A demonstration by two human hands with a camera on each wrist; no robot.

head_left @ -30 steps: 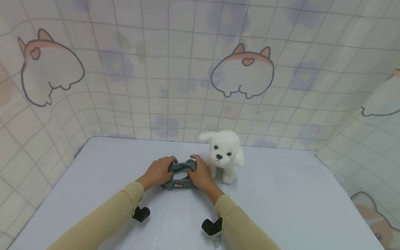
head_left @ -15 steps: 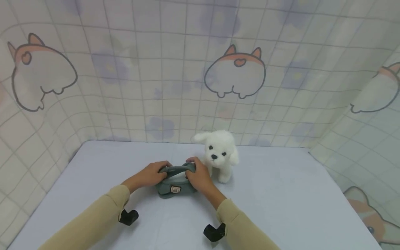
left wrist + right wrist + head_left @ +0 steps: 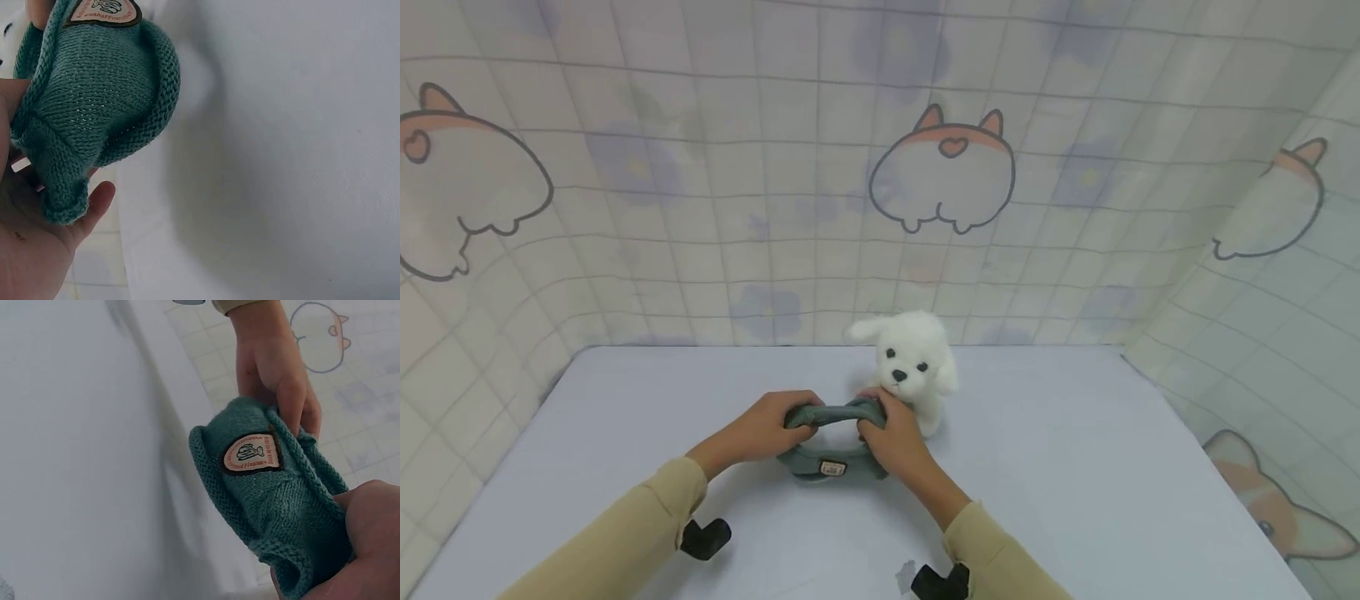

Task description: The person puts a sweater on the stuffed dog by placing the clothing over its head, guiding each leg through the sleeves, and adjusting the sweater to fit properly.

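Note:
A small teal knitted sweater with a rolled edge and a sewn-on patch is stretched between both hands, its opening facing up. My left hand grips one side of the opening, thumb inside it. The opposite side is pinched by my right hand. In the left wrist view, a short sleeve hangs by the left palm. The patch shows clearly in the right wrist view. Just behind the right hand stands a white plush dog, whose front legs that hand partly covers.
A white-covered table lies under the hands. Behind it and at its sides hangs a checked curtain with cartoon dogs. Black camera mounts stick out below the sleeves.
The sweater has been pulled open and tilted up, so its patch now faces the head camera. The right hand now overlaps the plush dog's legs. The head view has shifted slightly.

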